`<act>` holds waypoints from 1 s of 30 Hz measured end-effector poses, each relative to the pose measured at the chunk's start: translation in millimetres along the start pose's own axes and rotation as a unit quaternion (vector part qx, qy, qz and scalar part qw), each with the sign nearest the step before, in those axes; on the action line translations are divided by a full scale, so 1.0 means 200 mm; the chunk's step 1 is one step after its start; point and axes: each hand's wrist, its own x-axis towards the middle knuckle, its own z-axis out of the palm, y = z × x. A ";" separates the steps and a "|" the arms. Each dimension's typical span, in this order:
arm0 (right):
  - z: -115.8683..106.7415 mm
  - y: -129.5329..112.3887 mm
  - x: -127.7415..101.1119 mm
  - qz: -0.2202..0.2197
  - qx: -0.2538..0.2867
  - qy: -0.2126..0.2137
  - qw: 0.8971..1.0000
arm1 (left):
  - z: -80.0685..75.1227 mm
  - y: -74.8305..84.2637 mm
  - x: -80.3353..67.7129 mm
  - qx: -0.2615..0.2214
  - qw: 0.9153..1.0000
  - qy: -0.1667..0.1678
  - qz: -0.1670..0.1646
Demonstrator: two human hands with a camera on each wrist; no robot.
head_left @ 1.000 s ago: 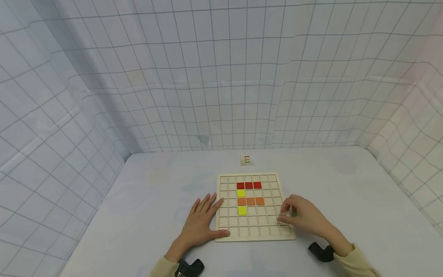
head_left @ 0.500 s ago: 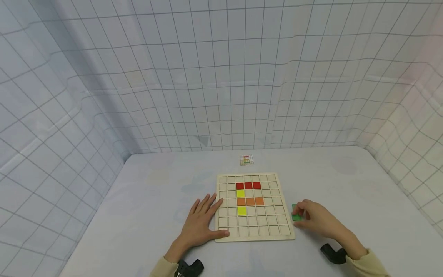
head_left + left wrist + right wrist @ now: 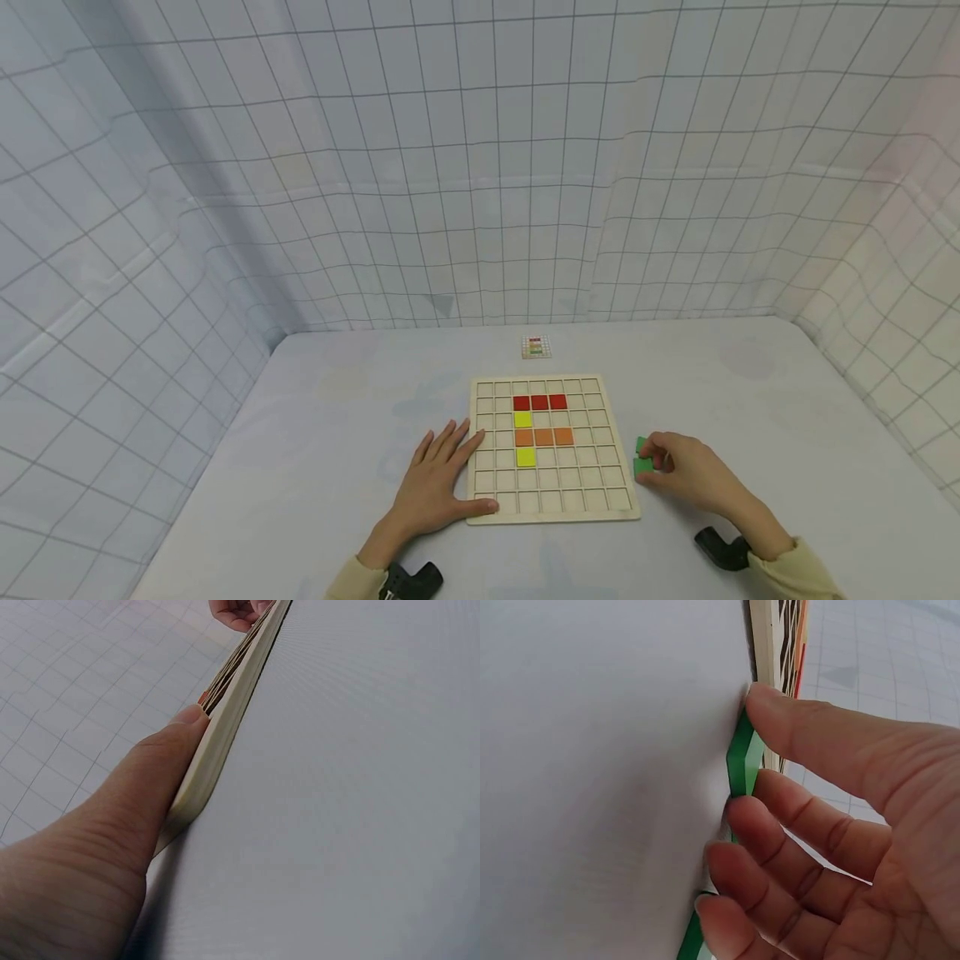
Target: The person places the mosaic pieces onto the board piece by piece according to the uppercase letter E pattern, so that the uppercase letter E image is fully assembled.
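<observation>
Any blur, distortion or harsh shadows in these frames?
Head view: even soft light, wide-angle bend in the grid curtain. Left wrist view: left hand close and soft, board edge sharper. Right wrist view: green tiles fairly sharp, faint shadow only.

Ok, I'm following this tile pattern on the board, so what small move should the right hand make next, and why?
Probably pinch one green tile and lift it toward the board: the right hand has fingers on green tiles lying on the table, while the left hand presses flat on the board's edge.
</observation>
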 end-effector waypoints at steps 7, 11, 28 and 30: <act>0.00 0.00 0.01 0.017 -0.010 -0.003 1.000 | 0.00 0.00 0.00 -0.001 1.000 0.004 0.003; 0.00 -0.02 0.00 0.034 -0.002 -0.007 0.999 | 0.01 0.00 0.00 0.002 1.000 0.004 0.002; 0.01 -0.05 -0.03 0.023 0.022 0.001 0.999 | 0.01 -0.01 0.00 0.009 1.000 0.008 0.013; 0.02 -0.06 -0.03 0.014 0.012 0.014 1.000 | 0.01 -0.01 0.00 0.010 1.000 0.006 0.012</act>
